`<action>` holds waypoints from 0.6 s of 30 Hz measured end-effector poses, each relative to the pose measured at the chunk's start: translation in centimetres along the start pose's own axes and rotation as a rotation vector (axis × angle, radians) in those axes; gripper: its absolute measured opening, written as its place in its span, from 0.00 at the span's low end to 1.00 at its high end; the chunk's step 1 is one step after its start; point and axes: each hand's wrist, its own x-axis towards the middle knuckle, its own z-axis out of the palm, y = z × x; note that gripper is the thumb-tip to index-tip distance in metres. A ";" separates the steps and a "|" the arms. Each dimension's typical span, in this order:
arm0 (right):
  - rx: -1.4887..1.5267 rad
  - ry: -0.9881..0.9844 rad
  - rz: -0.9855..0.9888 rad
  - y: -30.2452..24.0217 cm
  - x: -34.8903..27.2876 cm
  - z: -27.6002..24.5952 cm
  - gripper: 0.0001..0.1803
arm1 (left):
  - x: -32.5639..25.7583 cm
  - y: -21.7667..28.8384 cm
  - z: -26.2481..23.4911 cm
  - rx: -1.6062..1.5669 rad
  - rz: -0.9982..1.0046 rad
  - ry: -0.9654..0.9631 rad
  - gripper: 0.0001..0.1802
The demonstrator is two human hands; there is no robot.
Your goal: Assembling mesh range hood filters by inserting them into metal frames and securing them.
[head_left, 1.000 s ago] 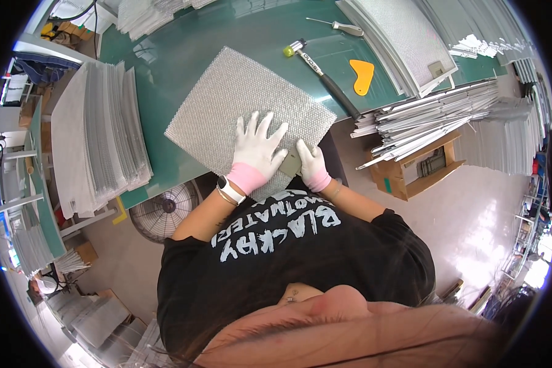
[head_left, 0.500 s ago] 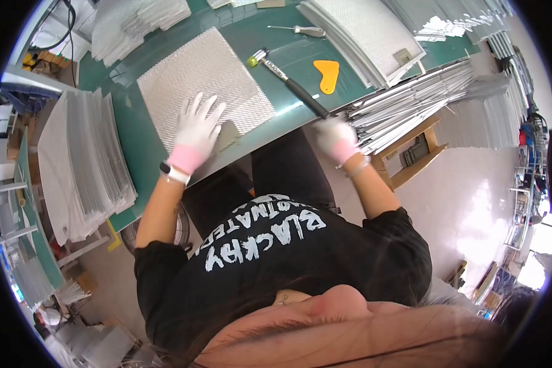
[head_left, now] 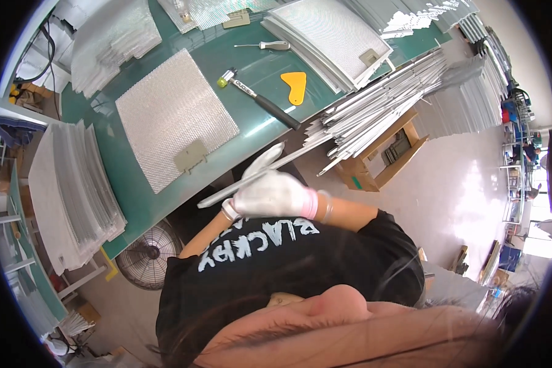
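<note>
White-gloved right grip (head_left: 275,196) clasps a long, slim, pale, metal-looking strip (head_left: 218,196) slanting out either side; left grip (head_left: 264,162), partly hidden beyond, is unreadable. Strip: probably light, stiff, best held mid-length.

floor (head_left: 454,190) pale, smooth; strong white glare at right. green bench (head_left: 122,179), glossy, light streaks on its top. second green bench (head_left: 33,253), far left. pale wall (head_left: 536,86), upper right. metal rack (head_left: 513,164) along right side; bright window (head_left: 540,240) beyond, washed out.
</note>
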 end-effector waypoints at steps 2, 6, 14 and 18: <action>0.457 0.043 0.432 -0.6 -3.6 1.8 0.16 | 0.6 5.2 -1.8 0.314 0.036 0.056 0.28; 1.670 1.193 0.791 6.7 -13.0 -0.3 0.21 | -3.9 15.7 -10.9 0.414 0.514 0.672 0.36; 1.008 1.416 0.356 5.6 -7.5 -17.7 0.14 | -14.7 21.0 -13.7 0.520 0.125 0.585 0.44; 0.837 1.252 0.751 6.3 5.2 -10.9 0.20 | -14.3 12.6 -9.8 0.397 -0.021 0.596 0.40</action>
